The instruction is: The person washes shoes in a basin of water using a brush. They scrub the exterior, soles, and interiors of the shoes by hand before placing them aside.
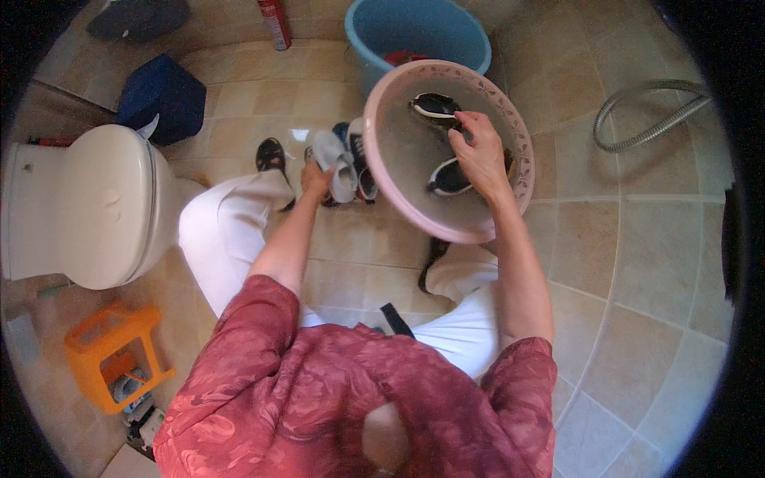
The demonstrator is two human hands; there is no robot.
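My left hand (316, 178) grips a white shoe (335, 163) low over the floor, left of a pink basin (386, 185). Other shoes, one of them a dark sneaker (357, 143), sit close together beside it, partly hidden. Over the basin, my right hand (480, 153) is closed, with thumb and fingertips at the edge of a black shoe with a white rim (436, 105). A second black-and-white shoe (451, 178) lies in the cloudy water, partly covered by my right hand and wrist.
A blue tub (362, 40) with something red inside stands behind the basin. To the left are a toilet (103, 207), a dark blue bin (162, 99) and an orange plastic stool (80, 354). A red can (275, 24) stands at the back; a metal hose (610, 119) hangs on the right.
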